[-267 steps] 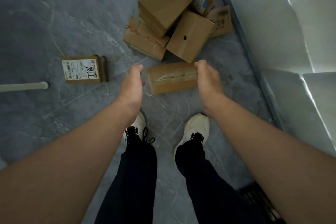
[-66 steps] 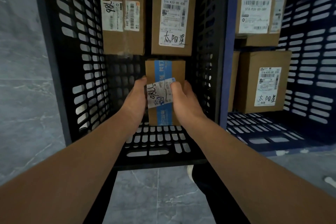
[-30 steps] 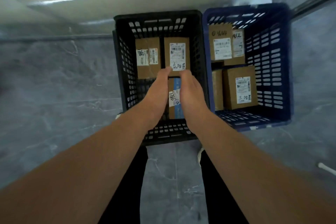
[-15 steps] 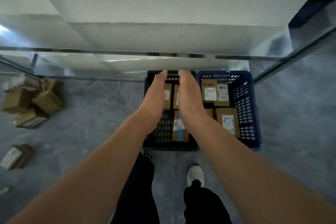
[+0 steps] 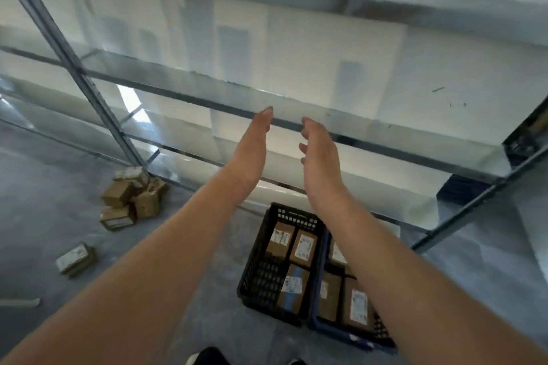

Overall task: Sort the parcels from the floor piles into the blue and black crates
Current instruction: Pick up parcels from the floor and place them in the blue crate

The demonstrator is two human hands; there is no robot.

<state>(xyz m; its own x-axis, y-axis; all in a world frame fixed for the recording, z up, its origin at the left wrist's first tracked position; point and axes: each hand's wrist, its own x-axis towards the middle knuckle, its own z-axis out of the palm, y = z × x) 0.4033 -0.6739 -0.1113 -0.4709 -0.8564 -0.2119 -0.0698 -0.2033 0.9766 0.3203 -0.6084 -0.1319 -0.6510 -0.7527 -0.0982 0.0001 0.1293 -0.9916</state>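
Both hands empty now: our left hand [image 5: 252, 145] and right hand [image 5: 318, 157] have lifted clear, fingers straight and apart, leaving the blue-taped parcel [image 5: 292, 290] lying in the black crate [image 5: 261, 270] beside the blue crate [image 5: 338, 331], so we judge the floor pile [image 5: 130, 198] comes next.

Two crates stand side by side on the floor [image 5: 44, 201] at about one o'clock from the person's feet, the left crate [image 5: 255, 264] touching the right crate [image 5: 335, 330]. Three parcels lie in the left crate: two at its far end, the nearer parcel [image 5: 292, 287] before them. The right crate holds perhaps four, partly hidden behind the right forearm [image 5: 385, 261]. The shelving [image 5: 370, 139] runs behind both crates at twelve. A parcel pile [image 5: 130, 198] sits at ten o'clock, at the shelving's foot. A lone parcel [image 5: 75, 259] lies nearer, towards nine, apart from the pile.
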